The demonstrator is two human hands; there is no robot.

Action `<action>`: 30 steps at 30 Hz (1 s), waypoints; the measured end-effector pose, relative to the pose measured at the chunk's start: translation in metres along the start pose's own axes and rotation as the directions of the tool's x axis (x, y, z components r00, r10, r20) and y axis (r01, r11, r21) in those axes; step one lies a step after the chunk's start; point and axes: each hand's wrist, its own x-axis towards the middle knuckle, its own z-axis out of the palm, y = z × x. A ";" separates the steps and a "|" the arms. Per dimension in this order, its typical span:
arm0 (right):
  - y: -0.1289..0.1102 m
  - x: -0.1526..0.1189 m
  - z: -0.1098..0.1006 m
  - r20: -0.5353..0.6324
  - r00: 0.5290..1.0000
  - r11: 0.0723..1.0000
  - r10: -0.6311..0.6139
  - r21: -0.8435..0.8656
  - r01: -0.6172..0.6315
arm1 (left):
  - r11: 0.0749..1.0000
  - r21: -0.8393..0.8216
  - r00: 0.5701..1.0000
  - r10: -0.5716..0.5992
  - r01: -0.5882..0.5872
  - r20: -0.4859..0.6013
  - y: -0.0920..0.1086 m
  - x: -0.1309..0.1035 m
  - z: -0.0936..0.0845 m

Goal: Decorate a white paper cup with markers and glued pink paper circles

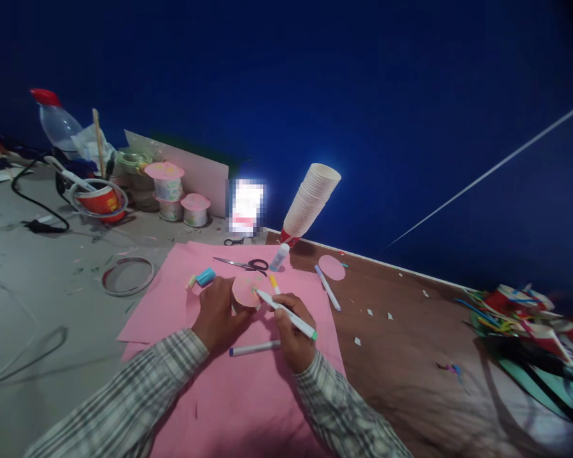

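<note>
Grasping one small cup with a round pink top [247, 291], the left hand [219, 313] has its fingers curled around the side, above the pink paper [233, 407]. One green-ended marker [293, 320] is pinched in the right hand [293, 331], its tip at the pink top, where a few small green marks show.

Three more markers lie about: one yellow marker [274, 284] just beyond the right hand, one blue-ended marker [254, 348] on the paper nearer the person, and one purple-ended marker [327, 288] at the paper's right edge. Beyond the hands are one pair of scissors [241, 263], one glue stick [279, 257] and one blue cylinder [205, 277].

One loose pink disc [332, 268] rests on the brown surface [386, 362] to the right. One tilted stack of paper cups [311, 200] stands near the wall; its cups are too tightly nested to count. Three pink-topped cups [195, 210] are at the far left, two stacked and one beside them. One tape roll [127, 277] lies on the grey surface [76, 318], one red container [100, 200] sits farther back, and one red-capped bottle [60, 124] stands behind that.
</note>
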 end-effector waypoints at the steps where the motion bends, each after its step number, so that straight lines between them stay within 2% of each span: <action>1: 0.000 0.000 0.000 0.002 1.000 1.000 0.000 0.000 0.000 | 1.000 -0.012 1.000 0.016 -0.016 -0.011 -0.001 0.000 0.001; 5: -0.001 -0.001 0.000 0.018 1.000 1.000 0.006 -0.003 -0.006 | 0.999 -0.021 0.999 0.043 -0.044 -0.029 -0.005 0.000 0.004; 15: 0.000 -0.002 -0.001 0.027 0.999 0.999 0.038 0.000 -0.038 | 0.999 -0.033 1.000 0.024 -0.024 -0.008 -0.003 0.000 0.002; 30: 0.000 -0.002 -0.002 0.028 0.999 0.999 0.041 -0.009 -0.041 | 0.999 -0.045 0.999 0.030 -0.031 -0.032 -0.005 0.000 0.003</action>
